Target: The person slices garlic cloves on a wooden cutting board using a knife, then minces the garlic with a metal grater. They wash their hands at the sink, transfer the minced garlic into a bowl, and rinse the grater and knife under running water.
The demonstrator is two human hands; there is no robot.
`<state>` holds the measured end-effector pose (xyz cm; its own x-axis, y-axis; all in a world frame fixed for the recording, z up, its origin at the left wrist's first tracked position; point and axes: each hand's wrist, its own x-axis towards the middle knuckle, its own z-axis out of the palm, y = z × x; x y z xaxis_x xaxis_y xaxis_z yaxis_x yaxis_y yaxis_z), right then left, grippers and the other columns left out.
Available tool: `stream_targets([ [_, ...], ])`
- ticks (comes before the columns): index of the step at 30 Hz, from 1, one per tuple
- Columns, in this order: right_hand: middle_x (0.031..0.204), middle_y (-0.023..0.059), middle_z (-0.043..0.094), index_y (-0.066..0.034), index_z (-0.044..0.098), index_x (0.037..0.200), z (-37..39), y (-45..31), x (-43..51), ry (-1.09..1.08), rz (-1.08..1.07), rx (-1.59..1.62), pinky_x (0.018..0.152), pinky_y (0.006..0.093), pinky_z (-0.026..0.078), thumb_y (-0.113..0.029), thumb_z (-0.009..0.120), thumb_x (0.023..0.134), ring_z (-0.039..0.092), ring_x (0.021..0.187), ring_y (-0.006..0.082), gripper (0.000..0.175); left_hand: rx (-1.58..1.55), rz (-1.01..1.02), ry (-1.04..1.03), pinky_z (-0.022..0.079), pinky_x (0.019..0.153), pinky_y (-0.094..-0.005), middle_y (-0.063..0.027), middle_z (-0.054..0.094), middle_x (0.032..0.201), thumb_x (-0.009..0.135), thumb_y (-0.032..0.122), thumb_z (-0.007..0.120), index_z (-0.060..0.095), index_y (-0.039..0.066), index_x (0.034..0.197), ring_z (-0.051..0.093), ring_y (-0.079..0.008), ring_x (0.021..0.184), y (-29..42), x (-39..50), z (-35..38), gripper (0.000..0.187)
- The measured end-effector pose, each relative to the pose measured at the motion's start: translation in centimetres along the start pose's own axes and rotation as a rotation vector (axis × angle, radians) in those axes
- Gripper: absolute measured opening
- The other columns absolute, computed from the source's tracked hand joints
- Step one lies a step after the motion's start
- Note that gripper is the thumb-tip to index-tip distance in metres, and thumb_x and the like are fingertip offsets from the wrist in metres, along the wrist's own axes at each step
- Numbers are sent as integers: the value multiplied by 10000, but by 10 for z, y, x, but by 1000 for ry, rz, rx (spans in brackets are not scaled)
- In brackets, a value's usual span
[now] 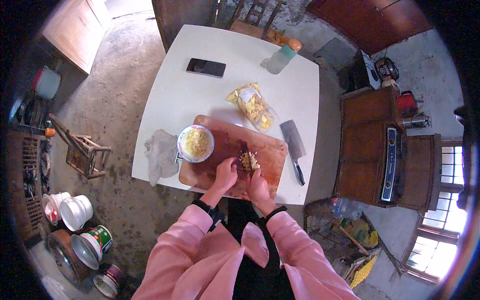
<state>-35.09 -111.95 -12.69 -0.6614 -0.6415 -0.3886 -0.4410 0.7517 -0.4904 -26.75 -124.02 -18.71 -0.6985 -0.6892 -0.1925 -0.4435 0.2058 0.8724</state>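
My right hand [258,187] grips a knife, whose dark, narrow blade [245,148] points away from me over a wooden cutting board [221,131]. Pale chopped bits [250,161] lie around the blade, some against its side. Left of this small heap is my left hand [226,173], its fingers curled low by the board; whether they pinch anything is hidden. A white bowl with a blue rim [180,150] stands on the board's left end, holding finely chopped pale-yellow food [196,142]. Right of the board rests a cleaver [293,140] with a black handle.
Beyond the board lies a clear plastic bag of yellowish pieces [253,107]. Farther back are a smartphone [206,68] and an orange-lidded jar [288,51]. A grey cloth [163,159] lies left on the white table [165,97]. A small wooden chair [84,153] and buckets [77,212] stand on the floor.
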Motion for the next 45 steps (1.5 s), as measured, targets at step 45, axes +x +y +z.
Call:
stream_targets([
  [45, 816, 349, 588, 51, 347, 1227, -47, 73, 26, -93, -271, -176, 615, 571, 473, -244, 550, 936, 585, 731, 522, 461, -216, -134, -44, 518, 864, -380, -163, 664, 1114, 903, 100, 588, 616, 27, 1155, 653, -291, 1004, -3, -13, 16, 263],
])
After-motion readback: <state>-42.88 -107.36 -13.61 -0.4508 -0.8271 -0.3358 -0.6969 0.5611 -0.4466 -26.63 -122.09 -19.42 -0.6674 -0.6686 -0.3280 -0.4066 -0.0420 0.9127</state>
